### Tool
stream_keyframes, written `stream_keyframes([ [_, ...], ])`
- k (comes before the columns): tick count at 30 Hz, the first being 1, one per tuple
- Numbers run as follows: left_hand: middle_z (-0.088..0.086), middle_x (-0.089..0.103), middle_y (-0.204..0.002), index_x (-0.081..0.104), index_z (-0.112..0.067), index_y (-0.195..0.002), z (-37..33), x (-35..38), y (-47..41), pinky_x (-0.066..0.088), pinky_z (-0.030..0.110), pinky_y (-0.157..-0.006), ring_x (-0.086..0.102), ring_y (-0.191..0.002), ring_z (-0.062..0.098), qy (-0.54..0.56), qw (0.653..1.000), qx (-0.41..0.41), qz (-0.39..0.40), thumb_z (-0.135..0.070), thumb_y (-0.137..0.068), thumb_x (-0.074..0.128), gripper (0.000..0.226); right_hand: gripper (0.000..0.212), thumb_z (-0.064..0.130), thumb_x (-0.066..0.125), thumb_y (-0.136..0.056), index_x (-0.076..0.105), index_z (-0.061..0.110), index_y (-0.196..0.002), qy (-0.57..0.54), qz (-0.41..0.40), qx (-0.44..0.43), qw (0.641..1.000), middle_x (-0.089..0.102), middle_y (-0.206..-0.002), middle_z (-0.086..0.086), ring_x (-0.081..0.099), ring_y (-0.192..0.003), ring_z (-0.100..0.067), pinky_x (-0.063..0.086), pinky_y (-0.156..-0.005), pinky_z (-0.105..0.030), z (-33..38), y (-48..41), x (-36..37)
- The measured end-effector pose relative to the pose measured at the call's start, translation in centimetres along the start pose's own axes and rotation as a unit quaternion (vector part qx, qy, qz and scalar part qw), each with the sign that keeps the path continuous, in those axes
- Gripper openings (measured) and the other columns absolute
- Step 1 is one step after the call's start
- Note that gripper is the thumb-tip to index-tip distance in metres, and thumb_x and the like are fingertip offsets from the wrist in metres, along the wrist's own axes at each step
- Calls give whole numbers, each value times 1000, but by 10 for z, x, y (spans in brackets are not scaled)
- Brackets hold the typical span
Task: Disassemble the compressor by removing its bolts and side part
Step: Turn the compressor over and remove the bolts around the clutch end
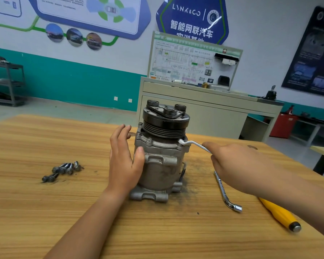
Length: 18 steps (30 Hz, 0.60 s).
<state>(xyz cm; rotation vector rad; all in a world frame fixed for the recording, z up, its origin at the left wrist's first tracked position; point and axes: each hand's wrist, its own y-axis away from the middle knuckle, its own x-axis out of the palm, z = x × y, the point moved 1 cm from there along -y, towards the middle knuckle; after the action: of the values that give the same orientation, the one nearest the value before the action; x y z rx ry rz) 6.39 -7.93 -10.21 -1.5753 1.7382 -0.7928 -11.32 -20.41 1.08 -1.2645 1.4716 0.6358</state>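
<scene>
Compressor [161, 165] stood upright near the middle of the wooden worktop [45, 212], its black pulley [165, 122] uppermost and its grey mounting lugs down on the wood. The left hand [123, 161] lay flat against the body's left side, fingers straight and pointing up, thumb pressed across the front of the casing (a bracing touch, not a grip). The right hand [232, 165] had its fingers curled round the handle of a cranked wrench [195, 143], whose ring end sat on the flange at the compressor's right edge. Two bolt heads [149, 140] showed on the flange's left side. To the left, well apart, loose bolts [64, 170] lay in a small heap. On the right lay an L-shaped socket wrench [225, 191] and a yellow-handled screwdriver [279, 214].
</scene>
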Motion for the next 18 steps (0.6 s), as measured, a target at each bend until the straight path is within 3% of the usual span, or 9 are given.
stream_keyframes([
  [3,-2,28,-139,32,-12,-139,0,1,1,37,48,-102,37,-117,0,1,1000,-1,1,-38,-84,34,61,42,3,37,-89,29,16,-128,120,-2,-27,992,39,-60,2,37,-49,-13,29,-40,-25,11,4,-13],
  [8,-5,27,-137,31,-14,-139,1,1,2,36,39,-101,37,-115,-2,8,1000,-7,3,-40,-84,33,61,58,-4,37,-90,10,-5,-142,234,27,-59,970,26,-57,-5,24,-43,-17,19,-36,-26,34,6,-22],
  [11,3,29,-140,31,-12,-139,1,1,1,37,41,-101,37,-115,-1,6,1000,-11,4,-40,-84,33,62,47,3,32,-94,19,-4,-138,247,23,-62,967,28,-57,-3,26,-44,-18,21,-37,-27,24,0,-19],
  [13,3,29,-140,31,-13,-139,0,1,1,38,44,-101,38,-115,0,8,1000,-13,4,-40,-84,34,62,25,8,30,-96,36,3,-119,254,23,-64,965,31,-57,0,30,-44,-15,22,-38,-25,13,-3,-19],
  [15,-2,28,-138,32,-12,-139,0,1,1,38,46,-101,38,-116,2,8,1000,-14,1,-40,-84,34,62,5,8,31,-96,36,10,-97,271,28,-66,960,34,-57,3,32,-44,-11,22,-39,-23,7,-10,-19],
  [18,2,29,-140,33,-10,-139,0,1,0,36,51,-103,38,-125,13,5,1000,-16,0,-39,-83,34,63,6,8,41,-95,43,11,-100,287,11,-53,957,37,-61,4,40,-50,-12,24,-42,-23,1,-34,-11],
])
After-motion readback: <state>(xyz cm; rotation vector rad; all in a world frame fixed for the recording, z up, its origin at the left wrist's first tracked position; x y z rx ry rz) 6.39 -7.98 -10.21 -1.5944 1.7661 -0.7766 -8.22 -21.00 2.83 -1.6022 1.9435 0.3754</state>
